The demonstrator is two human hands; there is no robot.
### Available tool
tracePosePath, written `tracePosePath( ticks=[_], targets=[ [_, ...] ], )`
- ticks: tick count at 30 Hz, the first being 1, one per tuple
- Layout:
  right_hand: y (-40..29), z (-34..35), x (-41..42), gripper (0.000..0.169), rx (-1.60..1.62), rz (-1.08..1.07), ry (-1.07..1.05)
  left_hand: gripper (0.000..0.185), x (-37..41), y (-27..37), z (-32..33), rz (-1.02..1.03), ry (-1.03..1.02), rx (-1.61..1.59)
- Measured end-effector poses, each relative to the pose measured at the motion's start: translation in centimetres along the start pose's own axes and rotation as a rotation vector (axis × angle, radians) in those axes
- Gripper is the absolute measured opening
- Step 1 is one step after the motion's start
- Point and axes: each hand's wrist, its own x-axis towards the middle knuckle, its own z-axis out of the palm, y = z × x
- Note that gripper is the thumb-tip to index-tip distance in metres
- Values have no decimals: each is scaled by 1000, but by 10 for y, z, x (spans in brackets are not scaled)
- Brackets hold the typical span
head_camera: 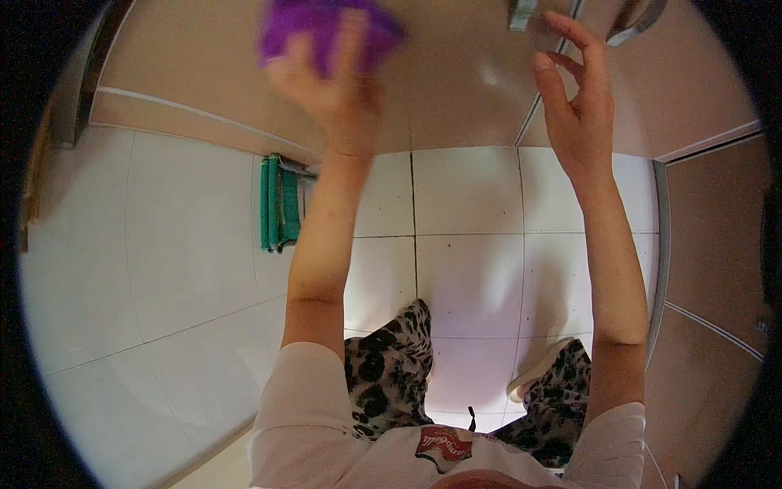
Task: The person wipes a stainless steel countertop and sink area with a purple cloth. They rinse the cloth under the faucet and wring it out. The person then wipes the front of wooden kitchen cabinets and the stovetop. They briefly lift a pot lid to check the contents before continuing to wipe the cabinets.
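My left hand [342,101] is blurred at the top left of centre, its fingers spread over a purple cloth [327,36] that it presses or holds near a brown glossy cabinet front [446,91]. Part of the cloth is cut off by the upper rim of the view. Over at the right, my right hand [580,98] is raised with thumb and fingers apart and nothing seen between them. Its fingertips are close to a metal handle [522,13] on the cabinet; whether they touch it I cannot tell.
A second curved handle [638,27] sits at the upper right. Brown panels [721,232] stand along my right side. On the white tiled floor [467,189], a green folded item [282,205], perhaps a mat, lies by the cabinet base. My patterned trousers [391,373] are below.
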Motion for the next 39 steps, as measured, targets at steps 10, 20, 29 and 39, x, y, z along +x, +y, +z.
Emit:
tracePosePath(
  ticks=[10, 20, 29, 39],
  targets=[
    [-7, 0, -32, 31, -114, 162, -85, 55, -40, -101, -51, 75, -215, -6],
    [-16, 19, -54, 31, -41, 256, -146, 74, -60, -102, -51, -363, -65, 60],
    [-31, 19, -36, 31, -68, 161, -134, 78, 36, -81, -58, -423, 179, -177],
    [-31, -5, -13, 29, -41, 190, -58, 74, 72, 31, -32, 48, -284, -392]
  ],
)
